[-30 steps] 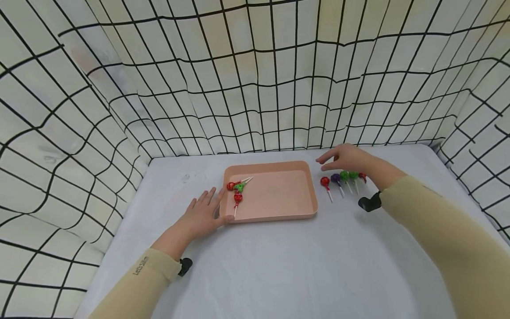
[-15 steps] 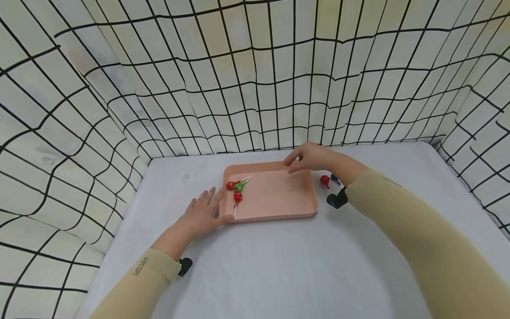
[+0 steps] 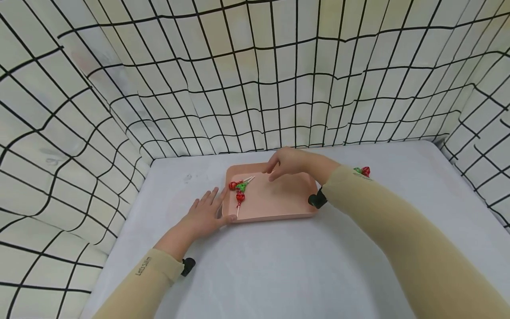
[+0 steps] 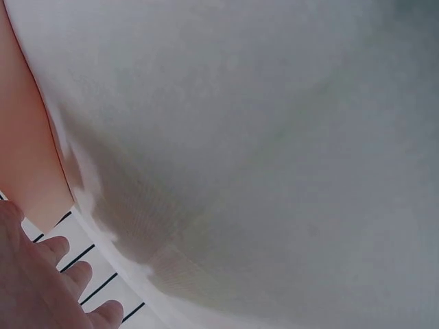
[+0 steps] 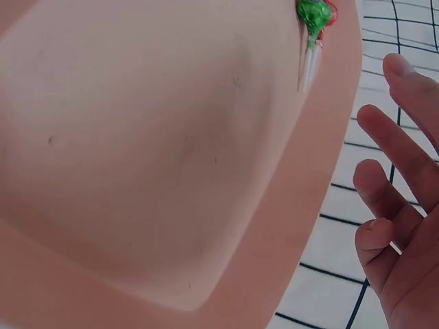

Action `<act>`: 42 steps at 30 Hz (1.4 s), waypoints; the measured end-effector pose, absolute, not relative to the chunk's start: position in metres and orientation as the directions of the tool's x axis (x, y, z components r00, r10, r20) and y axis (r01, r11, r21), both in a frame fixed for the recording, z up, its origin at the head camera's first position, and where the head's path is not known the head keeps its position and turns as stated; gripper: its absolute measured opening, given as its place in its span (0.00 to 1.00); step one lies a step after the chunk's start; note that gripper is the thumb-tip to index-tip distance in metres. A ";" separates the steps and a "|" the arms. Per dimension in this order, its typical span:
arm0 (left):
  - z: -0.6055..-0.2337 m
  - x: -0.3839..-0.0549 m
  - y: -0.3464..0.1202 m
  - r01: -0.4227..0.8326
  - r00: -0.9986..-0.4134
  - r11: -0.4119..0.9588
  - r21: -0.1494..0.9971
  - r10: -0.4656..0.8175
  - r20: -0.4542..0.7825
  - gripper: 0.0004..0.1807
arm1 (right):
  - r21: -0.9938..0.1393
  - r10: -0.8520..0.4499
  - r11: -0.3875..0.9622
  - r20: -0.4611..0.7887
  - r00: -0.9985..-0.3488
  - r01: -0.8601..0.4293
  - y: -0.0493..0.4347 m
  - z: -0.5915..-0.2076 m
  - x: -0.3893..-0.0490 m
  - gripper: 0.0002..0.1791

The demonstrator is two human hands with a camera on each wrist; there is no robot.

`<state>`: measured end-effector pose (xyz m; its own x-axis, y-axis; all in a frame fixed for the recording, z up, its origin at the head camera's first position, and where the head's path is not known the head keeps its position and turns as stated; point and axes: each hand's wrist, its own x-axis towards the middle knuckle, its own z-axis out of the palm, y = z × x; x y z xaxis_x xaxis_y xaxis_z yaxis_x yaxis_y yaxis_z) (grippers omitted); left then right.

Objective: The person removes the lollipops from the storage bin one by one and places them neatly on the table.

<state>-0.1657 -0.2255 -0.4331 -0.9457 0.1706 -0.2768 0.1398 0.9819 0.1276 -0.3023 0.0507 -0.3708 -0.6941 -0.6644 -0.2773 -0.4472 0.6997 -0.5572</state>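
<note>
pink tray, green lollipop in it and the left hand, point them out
pink tray (image 3: 279,212), head view, bare floor near front rim
green lollipop (image 3: 241,187), head view, wrapped head
left hand (image 3: 203,216), head view, back of hand

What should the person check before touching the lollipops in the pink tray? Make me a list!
1. Pink tray flat on the table: ok.
2. Left hand rests against the tray's left edge: ok.
3. Right hand over the tray, holding nothing, by the right wrist view: ok.
4. Lollipops in the tray lie uncovered at its left end: ok.
5. Lollipops outside the tray, all present: cannot tell, the sleeve hides most.
</note>
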 end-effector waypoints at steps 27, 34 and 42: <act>-0.432 -0.166 -0.227 0.136 -0.944 0.978 0.161 0.177 -0.277 0.54 | -0.338 -0.829 0.555 -0.297 -0.474 -0.760 -0.033 -0.393 -0.278 0.20; -0.431 -0.164 -0.227 0.132 -0.942 0.980 0.149 0.171 -0.289 0.55 | -0.288 -0.810 0.577 -0.328 -0.487 -0.764 -0.041 -0.397 -0.275 0.22; -0.431 -0.164 -0.230 0.136 -0.943 0.978 0.160 0.177 -0.280 0.54 | -0.256 -0.816 0.555 -0.353 -0.458 -0.791 -0.048 -0.398 -0.275 0.12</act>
